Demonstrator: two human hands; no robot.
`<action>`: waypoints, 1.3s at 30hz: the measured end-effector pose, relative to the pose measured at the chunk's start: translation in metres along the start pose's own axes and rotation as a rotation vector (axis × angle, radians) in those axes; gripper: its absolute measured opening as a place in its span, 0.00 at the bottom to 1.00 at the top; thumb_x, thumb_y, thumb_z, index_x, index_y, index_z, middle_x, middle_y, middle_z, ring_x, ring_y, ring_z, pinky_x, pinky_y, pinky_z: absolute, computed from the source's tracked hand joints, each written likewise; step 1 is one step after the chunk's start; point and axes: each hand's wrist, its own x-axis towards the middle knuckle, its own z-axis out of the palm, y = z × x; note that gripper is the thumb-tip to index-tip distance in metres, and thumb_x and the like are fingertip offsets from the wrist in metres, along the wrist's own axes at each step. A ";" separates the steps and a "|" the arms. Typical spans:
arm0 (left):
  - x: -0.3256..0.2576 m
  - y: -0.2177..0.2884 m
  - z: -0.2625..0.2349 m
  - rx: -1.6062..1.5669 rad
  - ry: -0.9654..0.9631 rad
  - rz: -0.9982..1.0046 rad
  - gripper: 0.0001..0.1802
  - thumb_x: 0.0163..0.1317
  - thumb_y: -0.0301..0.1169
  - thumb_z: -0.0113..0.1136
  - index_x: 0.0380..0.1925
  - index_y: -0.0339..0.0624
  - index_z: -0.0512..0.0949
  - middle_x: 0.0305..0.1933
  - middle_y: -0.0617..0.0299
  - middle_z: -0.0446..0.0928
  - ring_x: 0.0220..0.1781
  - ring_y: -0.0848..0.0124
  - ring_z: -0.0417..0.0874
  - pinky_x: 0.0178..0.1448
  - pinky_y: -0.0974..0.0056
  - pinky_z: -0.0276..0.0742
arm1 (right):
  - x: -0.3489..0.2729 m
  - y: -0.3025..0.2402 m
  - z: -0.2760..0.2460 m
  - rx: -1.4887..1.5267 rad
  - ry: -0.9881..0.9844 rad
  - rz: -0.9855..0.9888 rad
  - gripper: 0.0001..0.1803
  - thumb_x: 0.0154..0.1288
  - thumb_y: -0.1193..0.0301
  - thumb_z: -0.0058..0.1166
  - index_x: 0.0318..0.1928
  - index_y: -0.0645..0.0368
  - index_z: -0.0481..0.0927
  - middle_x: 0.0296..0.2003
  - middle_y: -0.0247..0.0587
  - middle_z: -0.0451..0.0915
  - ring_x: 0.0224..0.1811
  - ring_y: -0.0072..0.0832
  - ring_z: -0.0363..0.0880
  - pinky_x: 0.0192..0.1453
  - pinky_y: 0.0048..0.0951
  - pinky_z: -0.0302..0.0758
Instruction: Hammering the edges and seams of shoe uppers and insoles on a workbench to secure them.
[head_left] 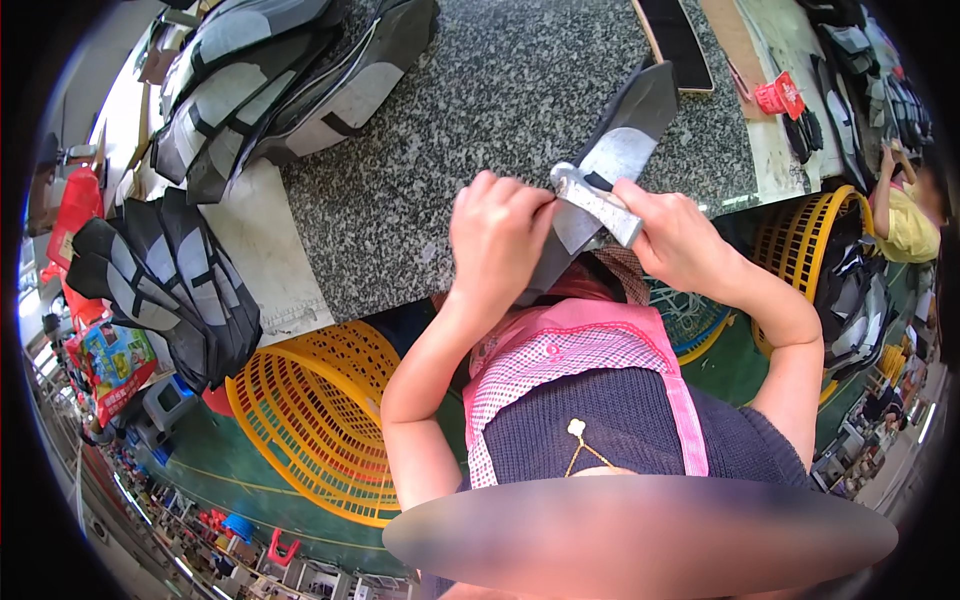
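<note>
My left hand [497,238] and my right hand [676,237] both grip one black and grey shoe-upper piece [615,150] above the near edge of the speckled granite table [480,110]. The piece points up and away from me. A folded grey strip of it [597,200] runs between my two thumbs. My fingers hide the lower end of the piece. I wear a pink checked apron over a dark top.
Stacks of the same black and grey pieces lie at the table's far left [270,90] and hang at the left [165,285]. Yellow plastic baskets stand at my left [300,420] and right [800,240]. A red tool [779,97] lies far right. Another person [900,215] sits at right.
</note>
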 end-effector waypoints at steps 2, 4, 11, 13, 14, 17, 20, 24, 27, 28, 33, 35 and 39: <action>-0.004 -0.004 -0.013 -0.021 -0.122 -0.049 0.07 0.52 0.30 0.74 0.27 0.42 0.85 0.31 0.61 0.81 0.38 0.60 0.80 0.43 0.56 0.76 | 0.003 0.006 -0.001 0.047 0.025 -0.001 0.09 0.72 0.70 0.52 0.45 0.63 0.71 0.25 0.58 0.79 0.32 0.59 0.81 0.36 0.57 0.75; -0.009 -0.001 -0.013 0.051 -0.102 0.064 0.06 0.53 0.28 0.72 0.30 0.41 0.85 0.31 0.61 0.80 0.38 0.60 0.79 0.43 0.57 0.75 | 0.009 0.015 -0.003 0.099 0.063 -0.017 0.09 0.71 0.71 0.51 0.46 0.62 0.70 0.27 0.58 0.80 0.33 0.60 0.81 0.35 0.57 0.75; -0.013 -0.007 -0.015 0.029 -0.146 0.105 0.07 0.54 0.26 0.68 0.35 0.41 0.84 0.35 0.62 0.79 0.42 0.62 0.78 0.44 0.57 0.76 | -0.002 -0.003 0.000 -0.025 -0.101 -0.042 0.10 0.71 0.71 0.53 0.46 0.62 0.70 0.27 0.57 0.81 0.32 0.58 0.82 0.35 0.55 0.75; -0.010 -0.007 -0.030 -0.033 -0.293 -0.008 0.07 0.54 0.26 0.67 0.35 0.40 0.85 0.37 0.61 0.80 0.43 0.61 0.78 0.44 0.57 0.77 | -0.001 -0.002 -0.001 -0.029 -0.103 -0.039 0.09 0.71 0.71 0.53 0.46 0.63 0.70 0.27 0.57 0.81 0.32 0.58 0.82 0.35 0.54 0.76; -0.015 -0.004 -0.029 -0.032 -0.292 -0.014 0.07 0.54 0.26 0.67 0.35 0.40 0.85 0.37 0.61 0.80 0.43 0.61 0.78 0.44 0.57 0.77 | 0.003 0.002 -0.004 0.060 -0.080 -0.026 0.09 0.71 0.71 0.53 0.45 0.63 0.70 0.27 0.57 0.80 0.32 0.58 0.82 0.35 0.54 0.76; -0.029 0.003 -0.021 0.140 -0.168 0.146 0.08 0.53 0.25 0.66 0.35 0.39 0.85 0.37 0.61 0.81 0.43 0.61 0.79 0.44 0.58 0.77 | 0.002 -0.007 -0.009 0.165 -0.020 -0.020 0.09 0.70 0.71 0.54 0.44 0.63 0.71 0.27 0.58 0.81 0.33 0.59 0.82 0.35 0.53 0.76; -0.032 0.000 -0.022 0.155 -0.113 0.217 0.10 0.53 0.25 0.65 0.37 0.38 0.85 0.37 0.61 0.80 0.44 0.61 0.79 0.45 0.58 0.77 | -0.005 -0.011 -0.001 0.134 -0.075 -0.058 0.10 0.68 0.74 0.53 0.46 0.63 0.68 0.27 0.60 0.79 0.33 0.61 0.81 0.36 0.55 0.76; -0.031 -0.012 -0.033 -0.023 -0.256 0.019 0.13 0.52 0.26 0.62 0.40 0.39 0.84 0.39 0.62 0.80 0.44 0.62 0.79 0.45 0.61 0.76 | -0.002 -0.007 0.005 0.121 -0.121 -0.071 0.11 0.68 0.75 0.53 0.47 0.62 0.68 0.26 0.59 0.79 0.34 0.61 0.81 0.37 0.55 0.76; -0.042 -0.007 -0.028 0.181 -0.129 0.230 0.13 0.51 0.26 0.63 0.38 0.37 0.83 0.37 0.59 0.78 0.44 0.62 0.77 0.44 0.61 0.73 | -0.002 -0.009 0.005 0.147 -0.095 -0.041 0.11 0.69 0.74 0.54 0.48 0.61 0.69 0.28 0.58 0.80 0.34 0.60 0.81 0.36 0.54 0.76; -0.044 -0.007 -0.027 0.238 -0.126 0.277 0.13 0.51 0.26 0.64 0.39 0.37 0.83 0.37 0.59 0.78 0.44 0.62 0.77 0.44 0.61 0.73 | -0.004 -0.012 0.006 0.150 -0.056 -0.087 0.11 0.69 0.74 0.54 0.48 0.62 0.69 0.28 0.58 0.80 0.34 0.60 0.81 0.35 0.54 0.76; -0.045 -0.020 -0.034 -0.003 -0.182 0.056 0.13 0.52 0.25 0.64 0.40 0.40 0.84 0.39 0.63 0.81 0.44 0.64 0.78 0.43 0.62 0.74 | -0.002 -0.019 0.011 0.045 -0.232 -0.092 0.09 0.71 0.74 0.51 0.48 0.63 0.69 0.28 0.60 0.80 0.34 0.59 0.82 0.36 0.55 0.77; -0.046 -0.018 -0.037 -0.010 -0.169 0.033 0.12 0.53 0.27 0.66 0.39 0.41 0.85 0.39 0.65 0.81 0.43 0.64 0.78 0.43 0.61 0.73 | 0.007 -0.009 0.011 0.114 -0.144 -0.130 0.08 0.72 0.73 0.50 0.47 0.63 0.70 0.28 0.59 0.80 0.36 0.59 0.82 0.36 0.54 0.77; -0.058 -0.009 -0.035 0.302 -0.124 0.240 0.12 0.53 0.31 0.71 0.38 0.43 0.85 0.37 0.67 0.81 0.41 0.63 0.78 0.43 0.60 0.73 | 0.002 -0.016 0.009 0.113 -0.046 -0.148 0.10 0.64 0.77 0.52 0.45 0.63 0.70 0.29 0.58 0.81 0.36 0.58 0.82 0.37 0.53 0.78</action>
